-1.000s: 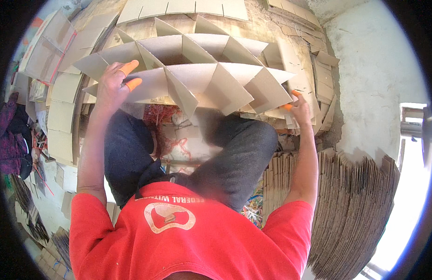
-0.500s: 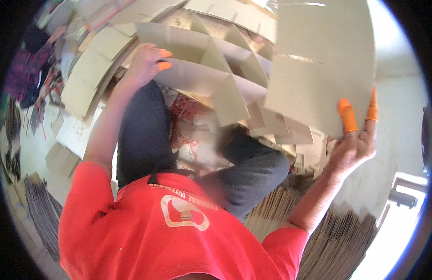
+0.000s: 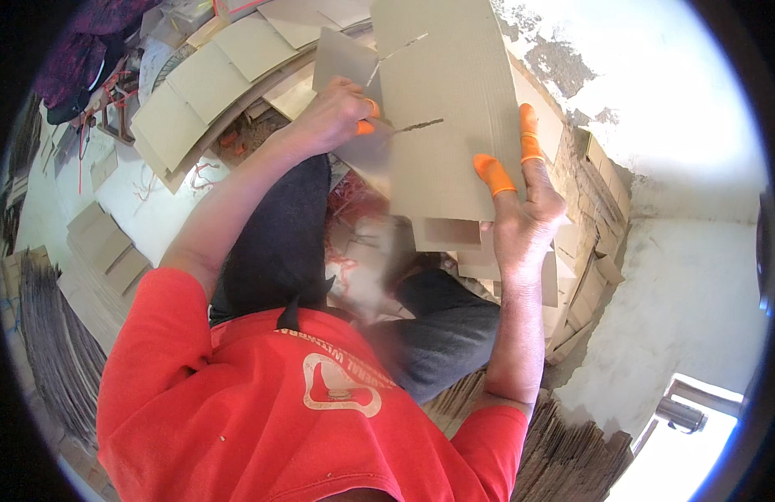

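My right hand (image 3: 526, 209), with orange finger covers on a thumb and finger, grips the lower right edge of a tall slotted cardboard sheet (image 3: 454, 92). Two narrow slits run in from the sheet's left side. Close by on the left, my left hand (image 3: 337, 117), also in orange finger covers, is closed on the edge of a cardboard divider grid (image 3: 346, 60). The sheet stands in front of most of this grid and hides its cells; a lower piece shows under the sheet. Whether sheet and grid interlock, I cannot tell.
Flat slotted cardboard sheets (image 3: 212, 75) lie in a row at the far left. Stacks of cardboard (image 3: 53, 335) stand at the left and a cardboard stack (image 3: 576, 452) at the lower right. A pale wall (image 3: 680, 276) rises on the right. Another person's dark clothing (image 3: 78, 58) shows at the upper left.
My right hand has brought the cardboard sheet leftward, close to my left hand. The sheet now covers most of the divider grid. The view has shifted as well.
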Tool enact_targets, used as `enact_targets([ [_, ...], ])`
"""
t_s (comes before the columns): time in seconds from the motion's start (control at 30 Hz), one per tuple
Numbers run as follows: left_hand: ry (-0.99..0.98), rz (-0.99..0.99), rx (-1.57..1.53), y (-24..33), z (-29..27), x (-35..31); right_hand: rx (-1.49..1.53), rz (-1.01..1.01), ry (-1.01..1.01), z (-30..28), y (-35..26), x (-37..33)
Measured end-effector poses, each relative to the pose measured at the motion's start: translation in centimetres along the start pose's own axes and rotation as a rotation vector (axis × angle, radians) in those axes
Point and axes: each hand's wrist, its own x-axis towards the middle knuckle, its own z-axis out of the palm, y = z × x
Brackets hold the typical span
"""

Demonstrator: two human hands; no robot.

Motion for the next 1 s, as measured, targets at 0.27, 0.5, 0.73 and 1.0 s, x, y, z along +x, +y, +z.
enact_targets([
  [0.27, 0.029, -0.009, 0.044, -0.3, 0.3, 0.5, -0.038, -0.025, -0.02, 0.7, -1.5, 1.1],
  [0.5, -0.02, -0.024, 0.011, -0.3, 0.2, 0.8, -0.075, -0.135, 0.017, 1.3, -0.6, 1.1],
  [0.73, 0.032, -0.021, -0.005, -0.7, 0.7, 0.5, -0.19, -0.102, -0.006, 1.6, -0.9, 1.0],
  [1.0, -0.025, 0.037, -0.028, -0.9, 0.4, 0.9, -0.139, -0.131, -0.048, 2.1, 1.5, 1.1],
])
